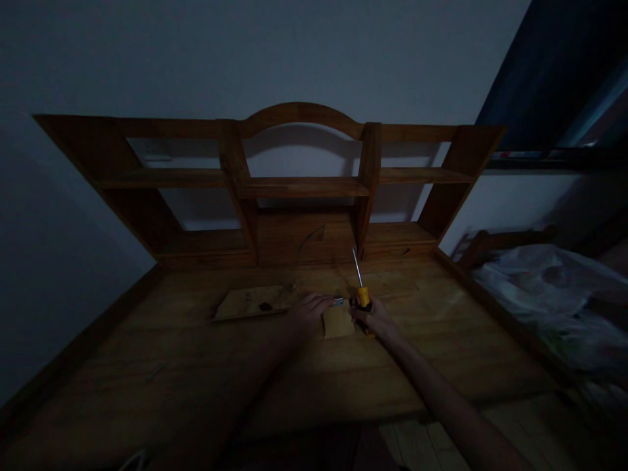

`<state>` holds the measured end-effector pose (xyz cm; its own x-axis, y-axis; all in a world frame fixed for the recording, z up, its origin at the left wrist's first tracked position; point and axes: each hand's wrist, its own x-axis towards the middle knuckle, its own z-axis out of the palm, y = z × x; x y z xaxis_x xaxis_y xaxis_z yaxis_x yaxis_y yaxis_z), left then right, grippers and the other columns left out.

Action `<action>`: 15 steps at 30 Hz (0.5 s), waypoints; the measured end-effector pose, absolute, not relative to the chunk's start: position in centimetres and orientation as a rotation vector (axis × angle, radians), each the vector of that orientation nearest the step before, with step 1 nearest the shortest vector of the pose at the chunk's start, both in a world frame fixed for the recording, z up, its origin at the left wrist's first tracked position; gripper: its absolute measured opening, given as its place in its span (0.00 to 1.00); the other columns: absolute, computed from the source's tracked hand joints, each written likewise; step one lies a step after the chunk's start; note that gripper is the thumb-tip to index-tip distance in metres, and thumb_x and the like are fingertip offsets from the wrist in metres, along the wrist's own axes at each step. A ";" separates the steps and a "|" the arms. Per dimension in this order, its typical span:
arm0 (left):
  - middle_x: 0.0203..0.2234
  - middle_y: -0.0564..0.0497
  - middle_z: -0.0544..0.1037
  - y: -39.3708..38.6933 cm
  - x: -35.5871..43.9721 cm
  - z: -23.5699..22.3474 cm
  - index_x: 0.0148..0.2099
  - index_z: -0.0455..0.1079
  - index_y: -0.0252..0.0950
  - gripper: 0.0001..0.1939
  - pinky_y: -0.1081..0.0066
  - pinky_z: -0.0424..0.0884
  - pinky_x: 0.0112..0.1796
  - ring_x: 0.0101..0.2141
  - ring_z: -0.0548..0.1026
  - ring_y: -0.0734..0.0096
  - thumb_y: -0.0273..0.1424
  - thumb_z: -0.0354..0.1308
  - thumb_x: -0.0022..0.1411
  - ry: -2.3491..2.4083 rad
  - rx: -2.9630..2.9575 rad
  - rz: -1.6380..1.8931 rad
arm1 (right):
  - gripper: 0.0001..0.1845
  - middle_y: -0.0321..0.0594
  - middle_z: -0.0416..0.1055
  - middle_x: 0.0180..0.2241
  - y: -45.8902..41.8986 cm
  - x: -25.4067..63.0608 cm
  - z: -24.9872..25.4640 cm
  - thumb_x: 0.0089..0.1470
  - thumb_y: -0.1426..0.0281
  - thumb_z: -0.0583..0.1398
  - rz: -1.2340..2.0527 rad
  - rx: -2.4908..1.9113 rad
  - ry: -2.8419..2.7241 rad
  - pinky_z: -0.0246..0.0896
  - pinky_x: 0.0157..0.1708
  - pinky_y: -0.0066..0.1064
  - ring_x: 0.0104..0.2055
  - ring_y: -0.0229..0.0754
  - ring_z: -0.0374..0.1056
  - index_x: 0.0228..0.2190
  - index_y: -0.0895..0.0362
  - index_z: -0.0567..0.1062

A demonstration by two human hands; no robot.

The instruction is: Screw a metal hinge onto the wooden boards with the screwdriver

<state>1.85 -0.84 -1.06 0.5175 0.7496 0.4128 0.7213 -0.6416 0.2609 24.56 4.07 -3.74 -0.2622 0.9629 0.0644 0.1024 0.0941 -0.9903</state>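
A screwdriver [364,296] with a yellow and black handle is in my right hand [379,319], its shiny shaft pointing up and away from me. The fingertips of that hand also reach toward the metal piece; a small dark bit shows there, too dim to name. My left hand [311,310] pinches a small shiny metal piece [338,301] at the far edge of a small pale wooden block [338,324]. The block lies on the wooden desk [206,366], between my two hands. Just left of my left hand is a longer wooden board [248,302] with a dark knot.
A wooden shelf unit [299,188] with an arched top stands along the back of the desk, against the wall. Plastic bags [534,281] lie on the right, past the desk's edge. A dark curtain [544,72] hangs at the upper right. The light is dim.
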 end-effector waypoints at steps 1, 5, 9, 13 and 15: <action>0.52 0.44 0.73 -0.9 1.9 -1.0 0.60 0.65 0.33 0.21 0.63 0.67 0.54 0.53 0.68 0.63 0.21 0.48 0.67 1.313 2.682 0.770 | 0.14 0.32 0.66 0.26 4.0 24.6 -3.7 0.39 0.66 0.64 1.292 -1.090 -1.513 0.62 0.26 0.27 0.26 0.36 0.64 0.29 0.54 0.66; 0.53 0.44 0.73 -1.1 1.9 -1.2 0.62 0.63 0.34 0.23 0.65 0.68 0.54 0.53 0.68 0.64 0.20 0.46 0.67 1.309 2.685 0.776 | 0.14 0.32 0.66 0.27 3.9 24.5 -3.2 0.38 0.67 0.65 1.319 -1.064 -1.489 0.62 0.27 0.27 0.27 0.36 0.64 0.29 0.55 0.66; 0.49 0.45 0.74 -0.4 1.8 -2.3 0.61 0.65 0.37 0.24 0.67 0.71 0.50 0.50 0.70 0.67 0.19 0.46 0.65 1.331 2.687 0.786 | 0.15 0.32 0.65 0.26 3.7 24.5 -2.9 0.36 0.68 0.65 1.318 -1.058 -1.476 0.61 0.27 0.26 0.27 0.35 0.63 0.29 0.55 0.67; 0.48 0.46 0.74 0.3 1.8 -3.3 0.63 0.63 0.40 0.26 0.67 0.72 0.48 0.48 0.71 0.67 0.20 0.48 0.66 1.361 2.675 0.824 | 0.15 0.32 0.66 0.26 3.6 24.4 -2.8 0.36 0.67 0.65 1.318 -1.063 -1.470 0.61 0.27 0.26 0.28 0.35 0.63 0.28 0.55 0.66; 0.47 0.46 0.74 0.4 1.9 -3.3 0.65 0.62 0.41 0.26 0.67 0.72 0.48 0.47 0.71 0.66 0.21 0.48 0.66 1.372 2.667 0.807 | 0.16 0.33 0.66 0.27 3.5 24.4 -2.8 0.36 0.66 0.64 1.307 -1.073 -1.475 0.62 0.27 0.27 0.28 0.36 0.64 0.29 0.54 0.66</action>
<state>1.86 0.39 -3.32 0.4747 0.7678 0.4303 0.7493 -0.6090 0.2601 24.37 3.51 -2.84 -0.2520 0.9658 0.0614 0.0548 0.0776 -0.9955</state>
